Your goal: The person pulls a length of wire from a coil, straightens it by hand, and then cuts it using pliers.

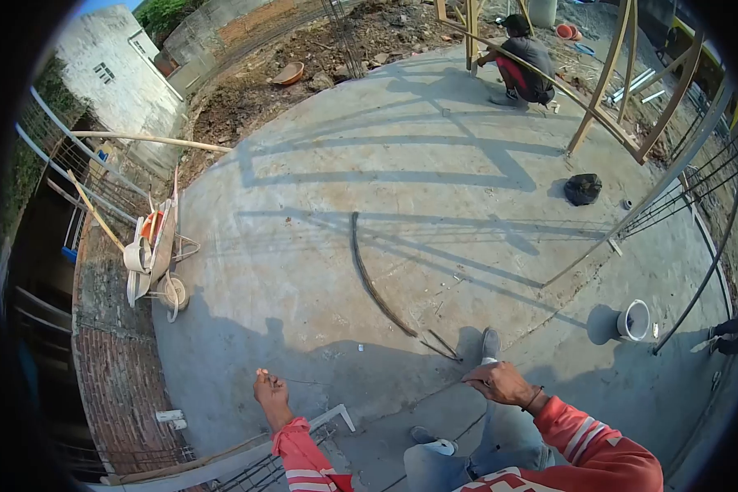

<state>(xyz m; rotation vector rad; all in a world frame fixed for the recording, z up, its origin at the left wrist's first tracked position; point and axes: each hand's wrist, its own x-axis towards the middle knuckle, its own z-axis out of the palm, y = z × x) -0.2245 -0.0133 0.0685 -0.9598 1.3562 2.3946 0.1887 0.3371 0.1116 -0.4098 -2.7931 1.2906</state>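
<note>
My left hand is raised at the lower left, fingers pinched together. A thin wire runs from its fingertips to the right over the grey concrete floor. My right hand is at the lower right, above my knee, with its fingers curled closed; what they hold, if anything, is hidden. Between and beyond the hands, a long dark curved bundle of rods lies on the floor. Short dark rods lie near my shoe.
A wheelbarrow stands at the left edge. A person crouches by a wooden frame at the top right. A black bag and a white bucket are at the right. Another person's legs show at the far right.
</note>
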